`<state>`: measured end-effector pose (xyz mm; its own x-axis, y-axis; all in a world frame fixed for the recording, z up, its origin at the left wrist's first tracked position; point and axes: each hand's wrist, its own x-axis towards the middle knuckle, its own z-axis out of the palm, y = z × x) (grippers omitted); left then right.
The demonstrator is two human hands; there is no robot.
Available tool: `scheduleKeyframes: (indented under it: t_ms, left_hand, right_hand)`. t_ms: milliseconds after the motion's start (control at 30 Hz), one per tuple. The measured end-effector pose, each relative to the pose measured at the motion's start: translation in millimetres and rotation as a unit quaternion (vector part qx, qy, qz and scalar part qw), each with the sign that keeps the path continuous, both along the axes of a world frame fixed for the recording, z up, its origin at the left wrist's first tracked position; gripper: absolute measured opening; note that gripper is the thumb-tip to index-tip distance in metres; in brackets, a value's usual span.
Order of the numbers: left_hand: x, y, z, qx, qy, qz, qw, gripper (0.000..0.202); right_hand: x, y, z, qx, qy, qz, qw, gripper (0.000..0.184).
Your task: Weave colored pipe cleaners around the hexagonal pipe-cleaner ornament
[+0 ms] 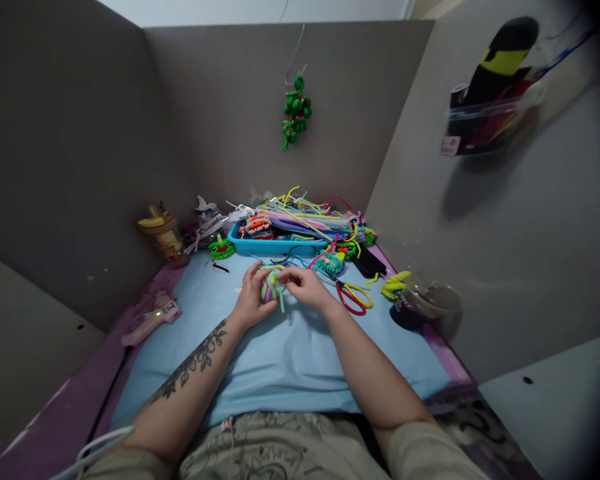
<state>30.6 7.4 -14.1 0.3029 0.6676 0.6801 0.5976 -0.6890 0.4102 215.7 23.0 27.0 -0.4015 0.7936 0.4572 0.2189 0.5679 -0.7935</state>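
Note:
My left hand (251, 295) and my right hand (305, 287) meet over the light blue mat (280, 353), both closed on a small pipe-cleaner piece (273, 285) in green, pink and yellow. Its green stems hang down between my fingers. Just beyond my hands lies a blue tray (275, 245) heaped with coloured pipe cleaners. Red and yellow scissors (354, 297) rest on the mat to the right of my right hand.
A pink glue gun (153, 321) lies at the mat's left edge, a yellow-lidded cup (163, 235) behind it. A clear bowl (427, 303) stands at the right. Green pipe-cleaner figures (296, 112) hang on the grey back wall. Partition walls close in three sides.

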Motion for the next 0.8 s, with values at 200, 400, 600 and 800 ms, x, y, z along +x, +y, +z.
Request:
scheduleKeyframes:
  t_ms: [200, 400, 600, 800]
  left_hand:
    - [0, 6, -1.3, -0.028, -0.054, -0.009, 0.998, 0.070]
    - [-2, 9, -5.5, -0.050, -0.076, -0.004, 0.996, 0.067]
    - [-1, 12, -7.9, -0.068, -0.141, 0.055, 0.986, 0.064]
    - [-12, 20, -9.2, -0.104, -0.244, 0.138, 0.954, 0.066]
  right_hand:
    - [-3, 3, -7.4, 0.115, -0.019, -0.011, 0.993, 0.032]
    - [-18, 1, -20.2, 0.208, -0.030, -0.055, 0.976, 0.028]
    - [-17, -4, -19.8, 0.245, 0.009, -0.108, 0.963, 0.021]
    - [-17, -22, -10.9, 0.264, 0.011, -0.062, 0.963, 0.023]
